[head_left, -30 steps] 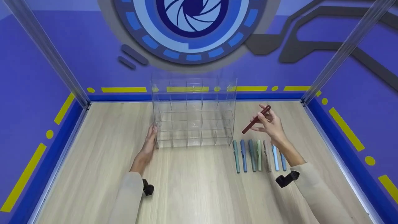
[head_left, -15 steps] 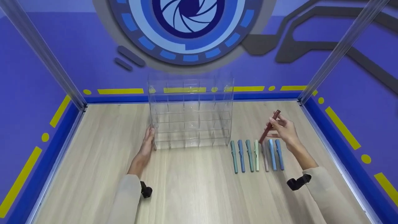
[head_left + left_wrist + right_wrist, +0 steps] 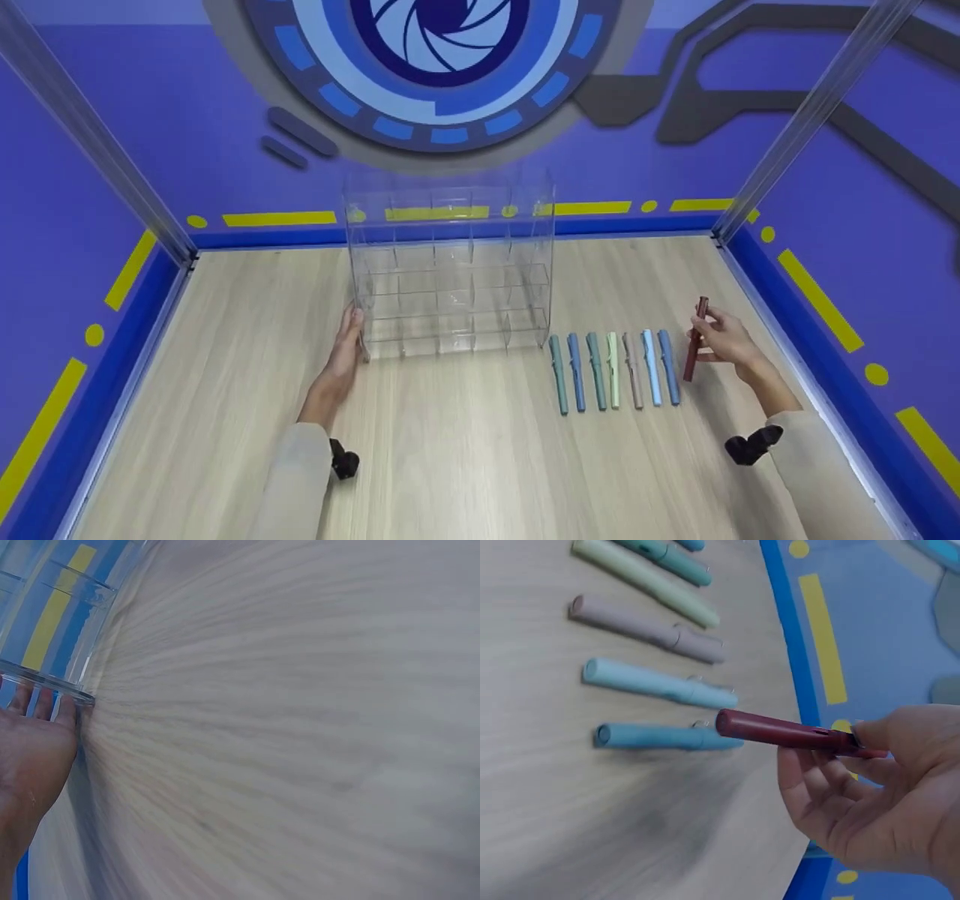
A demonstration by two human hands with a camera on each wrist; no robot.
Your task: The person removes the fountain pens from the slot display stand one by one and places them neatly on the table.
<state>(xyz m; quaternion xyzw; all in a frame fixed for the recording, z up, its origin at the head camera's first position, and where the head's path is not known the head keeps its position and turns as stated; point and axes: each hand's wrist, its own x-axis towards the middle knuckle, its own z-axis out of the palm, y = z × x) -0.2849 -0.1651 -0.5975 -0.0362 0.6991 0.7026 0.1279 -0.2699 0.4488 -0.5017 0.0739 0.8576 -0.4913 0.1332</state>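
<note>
In the head view my right hand [image 3: 727,339] pinches a dark red pen [image 3: 696,341] near its upper end, above the table to the right of a row of pens. The right wrist view shows the red pen [image 3: 780,731] between thumb and fingers, its lower end sticking out free. Several capped pens in green, blue, pale green, pinkish-grey and light blue, such as the light blue pen [image 3: 652,367], lie side by side. My left hand [image 3: 341,360] rests with extended fingers against the left side of a clear compartment rack [image 3: 454,300]; in the left wrist view its fingertips touch the rack's edge [image 3: 52,681].
The transparent rack stands upright near the back wall [image 3: 300,191], with the pen row just right of its front corner. Blue side walls and metal posts [image 3: 817,112] bound the wooden table [image 3: 450,450]. A black wrist camera [image 3: 752,445] sits on the right cuff.
My right hand has moved right and toward the front with the red pen, from beside the rack to past the row's right end. The pen is now more upright. My left hand stays at the rack.
</note>
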